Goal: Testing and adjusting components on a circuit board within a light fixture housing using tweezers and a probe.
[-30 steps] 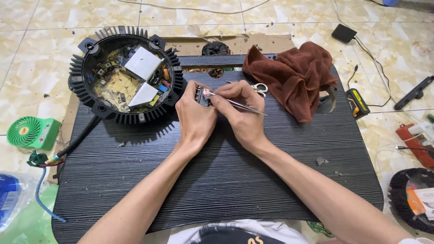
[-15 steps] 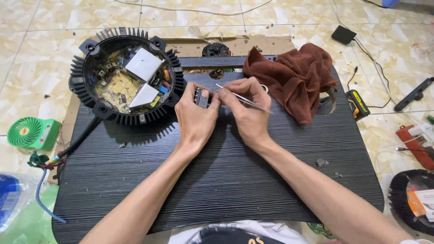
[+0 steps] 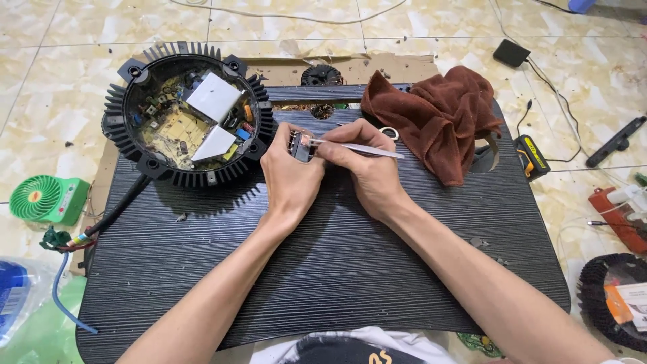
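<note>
My left hand pinches a small dark electronic part with copper windings, held just above the black ribbed board. My right hand grips metal tweezers whose tips touch the part. Left of my hands sits a round black finned housing, open at the top, with a circuit board and two white blocks inside. A black cable runs from it toward the lower left.
A crumpled brown cloth lies right of my hands, with scissor handles poking out beside it. A green mini fan stands on the tiled floor at left. Another finned housing lies at the right edge; a yellow-black tool and cables lie nearby.
The tweezers have turned slightly, and their tips now press on the small part. Both hands stay in nearly the same place.
</note>
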